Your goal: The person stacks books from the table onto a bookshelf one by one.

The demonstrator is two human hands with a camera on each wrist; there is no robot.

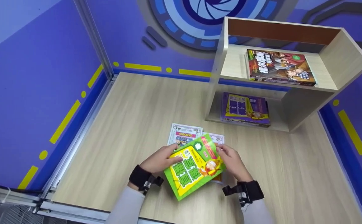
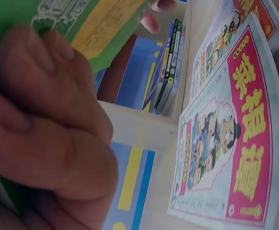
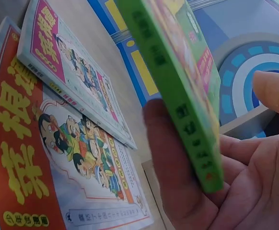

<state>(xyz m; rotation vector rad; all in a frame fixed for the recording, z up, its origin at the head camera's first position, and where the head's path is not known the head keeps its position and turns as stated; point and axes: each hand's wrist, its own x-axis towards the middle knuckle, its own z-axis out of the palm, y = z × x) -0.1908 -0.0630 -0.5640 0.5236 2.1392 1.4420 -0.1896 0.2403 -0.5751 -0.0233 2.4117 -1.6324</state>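
Observation:
My left hand (image 1: 162, 159) grips the left side of a green and yellow comic book (image 1: 193, 169), thumb over its front cover. The book is tilted and raised above the table. At its right edge is my right hand (image 1: 233, 160). In the right wrist view my right-hand fingers (image 3: 170, 163) lie against the book beside its green spine, and the thumb stands away from it. Below lie two pale-bordered comic books: one with a pink title band (image 2: 247, 129), the other with a red-orange band (image 3: 15, 158). The green book partly hides both in the head view.
A wooden two-tier shelf (image 1: 311, 107) stands at the back right. On its upper tier lies a stack of dark comic books (image 1: 280, 67); purple books (image 1: 246, 109) are stacked on the lower tier. Blue walls (image 1: 53, 71) bound the wooden table (image 1: 131, 118).

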